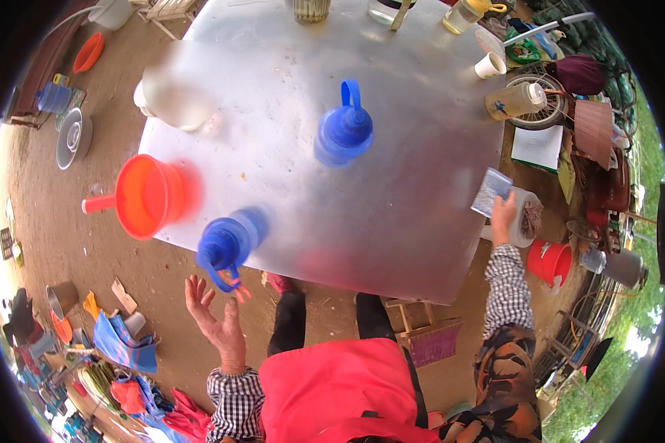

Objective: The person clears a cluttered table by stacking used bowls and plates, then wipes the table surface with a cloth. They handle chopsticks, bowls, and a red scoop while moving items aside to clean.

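My left hand (219,326) holds nothing. Its fingers are spread just below the loop of a blue plastic water bottle (219,246), which stands at the near left edge of the metal-topped table (399,232). A second blue bottle (343,133) with a carrying loop stands towards the table's middle. Over the right edge, my right hand (503,216) grips a flat silvery packet or cloth (492,191); its exact kind is unclear. A red plastic dipper (149,196) sits at the left edge, its handle pointing outward.
Behind the dipper is a pale, blurred container (180,102). Along the right edge stand a paper cup (490,65) and a lidded bottle (512,102). A translucent jug (523,219) and a red bucket (550,263) are beyond that edge. A small folding stool (432,338) stands near my legs.
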The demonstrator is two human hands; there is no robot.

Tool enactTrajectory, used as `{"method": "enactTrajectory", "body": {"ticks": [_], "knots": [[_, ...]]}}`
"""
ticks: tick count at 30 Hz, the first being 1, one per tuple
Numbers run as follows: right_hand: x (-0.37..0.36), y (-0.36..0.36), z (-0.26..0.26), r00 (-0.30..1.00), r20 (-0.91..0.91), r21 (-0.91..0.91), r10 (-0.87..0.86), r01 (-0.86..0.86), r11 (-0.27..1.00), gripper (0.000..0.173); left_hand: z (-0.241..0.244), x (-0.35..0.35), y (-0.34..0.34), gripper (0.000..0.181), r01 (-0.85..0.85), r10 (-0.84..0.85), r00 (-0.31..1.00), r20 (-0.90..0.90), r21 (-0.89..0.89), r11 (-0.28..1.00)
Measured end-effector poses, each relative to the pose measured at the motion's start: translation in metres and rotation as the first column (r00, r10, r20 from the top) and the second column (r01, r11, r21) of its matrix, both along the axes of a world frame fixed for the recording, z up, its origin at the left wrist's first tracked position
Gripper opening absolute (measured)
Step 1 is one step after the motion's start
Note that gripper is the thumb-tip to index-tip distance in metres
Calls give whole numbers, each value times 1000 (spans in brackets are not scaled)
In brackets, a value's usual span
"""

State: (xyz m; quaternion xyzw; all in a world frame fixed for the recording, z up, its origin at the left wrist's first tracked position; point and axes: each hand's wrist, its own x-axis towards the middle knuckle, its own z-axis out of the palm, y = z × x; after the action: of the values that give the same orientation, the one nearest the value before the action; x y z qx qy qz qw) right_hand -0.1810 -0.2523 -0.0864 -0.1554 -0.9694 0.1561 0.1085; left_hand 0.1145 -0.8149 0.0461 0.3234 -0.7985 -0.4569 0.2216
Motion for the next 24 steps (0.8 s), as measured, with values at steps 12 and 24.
{"method": "enactTrajectory", "body": {"ticks": [12,24], "knots": [[154,-374,3,917,52,-241,396,-373,896,43,19,-29,-12,36,162,-139,972,188,-116,980],[139,-442,11,833,52,-214,552,-530,820,48,61,-9,-58,15,38,-108,988,113,494,868]]}}
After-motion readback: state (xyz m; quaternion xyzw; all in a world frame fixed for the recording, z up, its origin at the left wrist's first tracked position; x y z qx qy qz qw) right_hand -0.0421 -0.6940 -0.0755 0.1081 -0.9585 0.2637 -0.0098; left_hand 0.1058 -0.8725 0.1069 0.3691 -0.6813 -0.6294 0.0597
